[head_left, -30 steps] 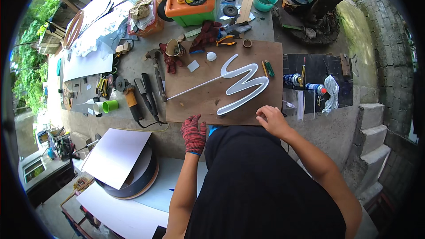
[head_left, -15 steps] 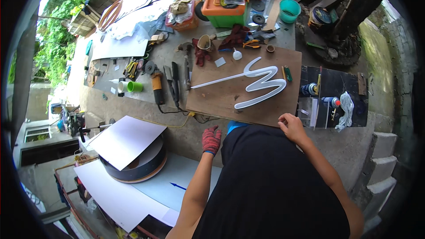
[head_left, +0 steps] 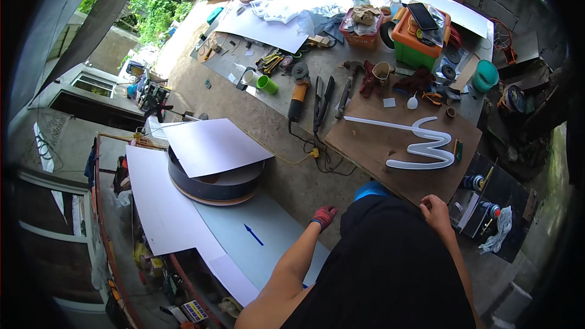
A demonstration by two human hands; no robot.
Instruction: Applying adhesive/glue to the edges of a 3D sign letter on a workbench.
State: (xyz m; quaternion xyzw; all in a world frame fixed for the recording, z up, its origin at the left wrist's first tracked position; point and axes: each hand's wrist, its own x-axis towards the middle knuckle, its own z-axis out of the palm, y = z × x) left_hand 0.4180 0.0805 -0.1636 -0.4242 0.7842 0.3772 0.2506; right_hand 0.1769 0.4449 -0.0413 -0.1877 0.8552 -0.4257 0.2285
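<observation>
My left hand (head_left: pixel 323 217), in a red-and-grey knit glove, hangs beside my body, left of the brown board (head_left: pixel 365 140). Its fingers are curled in, and nothing shows in them. My bare right hand (head_left: pixel 434 210) is at the board's near right edge, fingers loosely bent and holding nothing visible; whether it touches the board I cannot tell. A white script-shaped cutout (head_left: pixel 420 161), with a long straight stroke and zigzag curves, lies flat on the board. Near it are a small white squeeze bottle (head_left: pixel 412 103), a white square (head_left: pixel 389 103) and a green-handled tool (head_left: pixel 459 150).
An angle grinder (head_left: pixel 298 94), a flat iron (head_left: pixel 326 103) and a hammer (head_left: pixel 347 91) lie left of the board. Behind stands a green-and-orange toolbox (head_left: pixel 414 42). White sheets (head_left: pixel 213 146) and a dark round drum (head_left: pixel 213 190) occupy the left. Spray cans (head_left: pixel 491 209) are at right.
My view has swung left, so the table sits farther right in the picture. My left hand's fingers, stretched out before, are now curled. The cutout stays on the board.
</observation>
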